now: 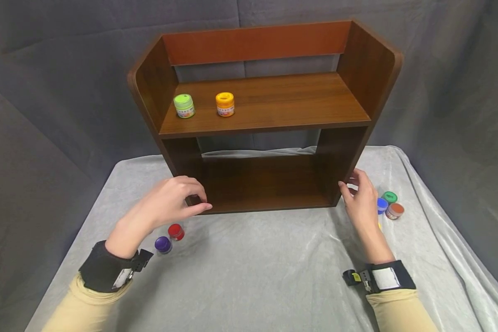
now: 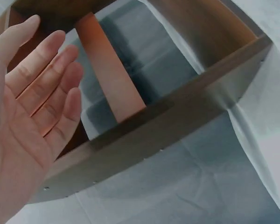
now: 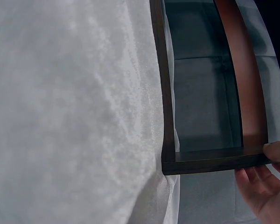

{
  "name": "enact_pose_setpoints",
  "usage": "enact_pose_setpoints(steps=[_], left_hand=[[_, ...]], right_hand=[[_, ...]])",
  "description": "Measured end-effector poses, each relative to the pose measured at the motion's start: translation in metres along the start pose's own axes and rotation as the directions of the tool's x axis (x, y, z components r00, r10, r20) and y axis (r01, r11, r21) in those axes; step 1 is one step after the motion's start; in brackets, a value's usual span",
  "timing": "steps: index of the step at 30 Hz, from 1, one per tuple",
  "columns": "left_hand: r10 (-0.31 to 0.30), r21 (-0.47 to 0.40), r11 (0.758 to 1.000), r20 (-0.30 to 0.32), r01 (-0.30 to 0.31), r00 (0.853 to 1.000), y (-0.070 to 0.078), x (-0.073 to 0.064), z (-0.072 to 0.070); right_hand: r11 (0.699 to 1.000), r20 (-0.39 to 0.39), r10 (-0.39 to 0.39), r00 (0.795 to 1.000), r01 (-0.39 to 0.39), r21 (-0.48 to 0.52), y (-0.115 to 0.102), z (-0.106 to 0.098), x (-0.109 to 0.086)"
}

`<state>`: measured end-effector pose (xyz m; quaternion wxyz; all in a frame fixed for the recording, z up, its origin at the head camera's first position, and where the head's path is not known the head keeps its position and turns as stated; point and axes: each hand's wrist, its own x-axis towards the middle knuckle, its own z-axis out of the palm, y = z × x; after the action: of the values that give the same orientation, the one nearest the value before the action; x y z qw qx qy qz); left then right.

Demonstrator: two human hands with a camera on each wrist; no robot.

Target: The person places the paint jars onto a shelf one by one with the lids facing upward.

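Observation:
A brown wooden two-tier bookshelf (image 1: pixel 269 101) stands upright on the cloth-covered table. My right hand (image 1: pixel 360 196) pinches its right side panel, thumb at the front edge and fingers on the outer face, as the right wrist view also shows. At the lower left panel is my left hand (image 1: pixel 172 198), its fingers extended and loosely bent; contact with the wood is unclear. In the left wrist view the left palm (image 2: pixel 25 112) holds nothing. A light green jar (image 1: pixel 184 106) and an orange jar (image 1: pixel 225 104) sit on the upper shelf, towards its left.
Near my left forearm are a red jar (image 1: pixel 176 232) and a purple jar (image 1: pixel 163 245). Beyond my right hand cluster a green jar (image 1: pixel 389 197), a blue jar (image 1: pixel 382 205) and a brown jar (image 1: pixel 394 211), with a partly hidden yellow one. Grey curtain (image 1: pixel 58 92) hangs behind.

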<state>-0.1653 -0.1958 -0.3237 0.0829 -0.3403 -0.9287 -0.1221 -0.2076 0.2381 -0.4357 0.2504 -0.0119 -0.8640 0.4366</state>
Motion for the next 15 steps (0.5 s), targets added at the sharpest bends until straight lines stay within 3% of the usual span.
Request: enact_pose_setpoints(steps=[6, 15], left_hand=[[-0.088, -0.023, 0.996, 0.099, 0.091, 0.991, -0.009, -0.009, 0.005], [-0.19, -0.017, 0.98, 0.242, 0.2, 0.952, -0.024, -0.026, 0.012]], right_hand=[[1.0, -0.001, -0.008, 1.0, 0.008, 0.005, 0.0, 0.0, -0.001], [1.0, 0.002, -0.001, 1.0, 0.001, 0.005, 0.001, 0.0, 0.0]])
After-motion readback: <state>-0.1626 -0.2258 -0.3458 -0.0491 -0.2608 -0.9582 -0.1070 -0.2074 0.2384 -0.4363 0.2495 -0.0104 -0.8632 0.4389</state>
